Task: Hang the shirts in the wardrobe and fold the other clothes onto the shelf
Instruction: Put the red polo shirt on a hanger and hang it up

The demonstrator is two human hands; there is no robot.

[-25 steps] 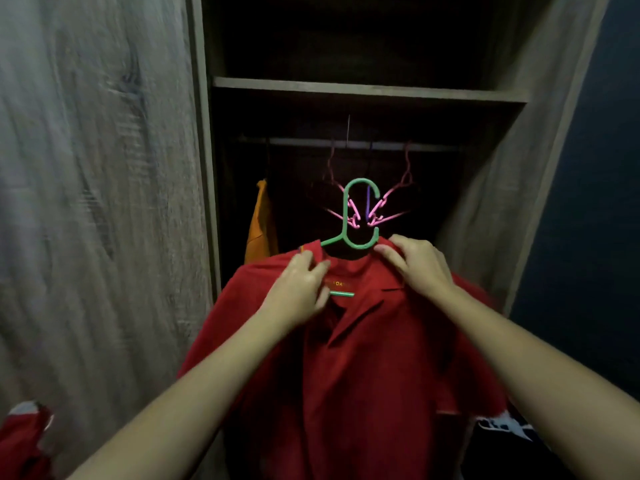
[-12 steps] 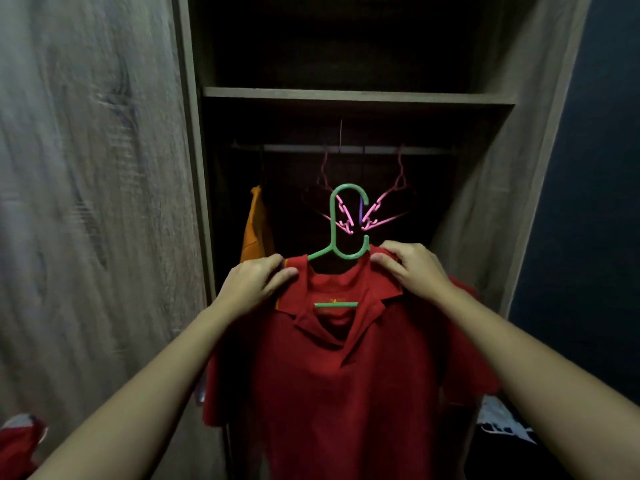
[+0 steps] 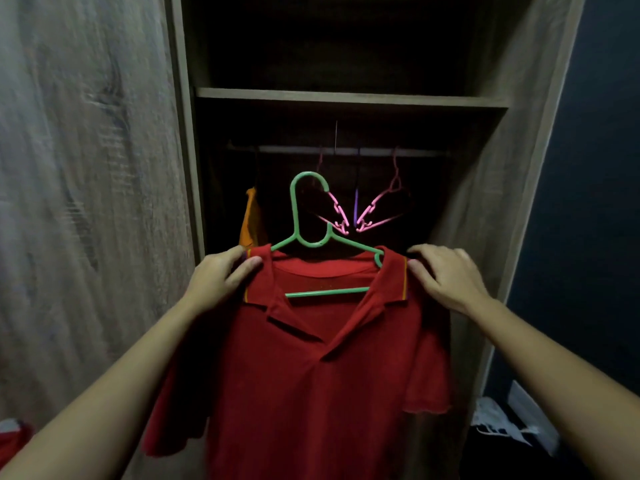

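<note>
now both hands (image 3: 221, 277) (image 3: 446, 275) have spread outward, pinching the red shirt's (image 3: 311, 375) shoulders.

Dim room, wood-grain panel (image 3: 86, 202), dark blue wall (image 3: 595, 168)

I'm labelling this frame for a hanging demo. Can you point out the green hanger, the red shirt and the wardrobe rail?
green hanger (image 3: 298, 216): head view, on the neck below its hook.
red shirt (image 3: 311, 393): head view, on the chest below the placket.
wardrobe rail (image 3: 294, 149): head view, on the bare bar left of the pink hangers.
</note>
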